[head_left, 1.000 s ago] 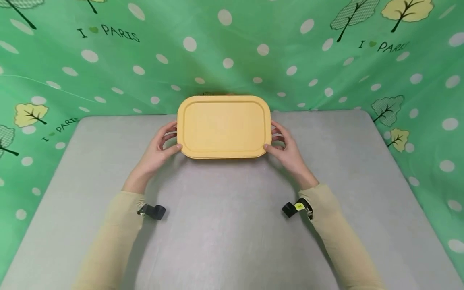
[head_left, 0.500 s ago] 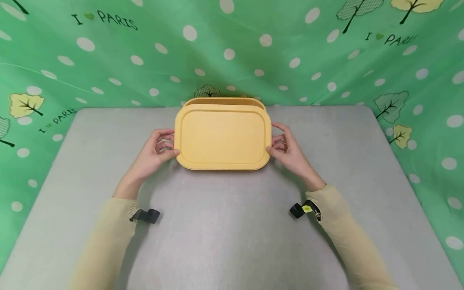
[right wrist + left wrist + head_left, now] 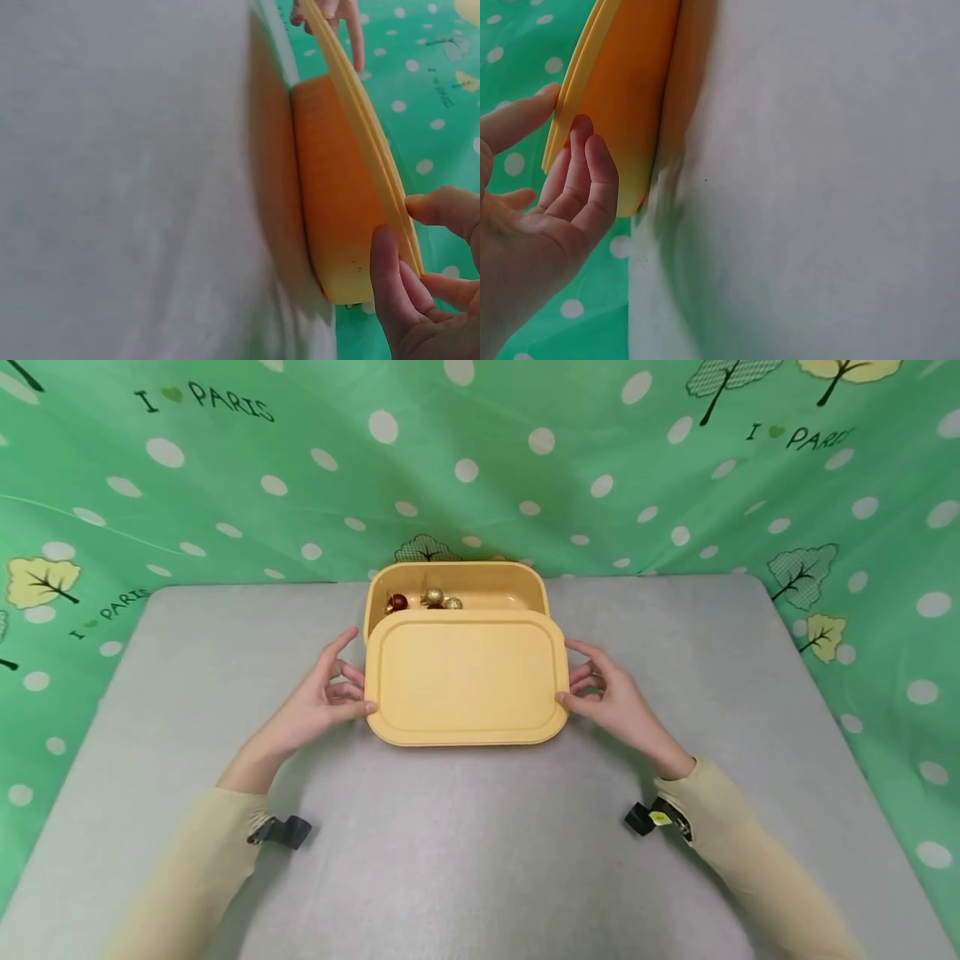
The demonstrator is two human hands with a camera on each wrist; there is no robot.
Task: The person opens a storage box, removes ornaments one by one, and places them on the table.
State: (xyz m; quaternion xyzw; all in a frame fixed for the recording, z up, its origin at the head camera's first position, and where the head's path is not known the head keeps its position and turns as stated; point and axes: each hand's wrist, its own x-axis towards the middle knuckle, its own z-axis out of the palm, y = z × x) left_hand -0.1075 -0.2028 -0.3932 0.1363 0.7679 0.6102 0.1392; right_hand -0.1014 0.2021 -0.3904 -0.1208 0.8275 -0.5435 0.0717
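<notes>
Both hands hold a yellow rounded-rectangle lid by its two short ends. My left hand pinches the left end, thumb on top and fingers beneath, with the index finger stretched out. At the opposite end my right hand pinches the lid the same way. Behind and below it stands a yellow box, its back part uncovered and its front part hidden by the lid. Inside lie several small shiny balls, among them a dark red ball and a gold ball. In the left wrist view the lid is above the box wall.
The box stands near the back edge of a grey table. A green dotted cloth hangs right behind it and along both sides. A dark strap-on device sits at each wrist.
The lid has come off the box and moved toward the person with both hands on it. The box's back part and the balls inside have come into view.
</notes>
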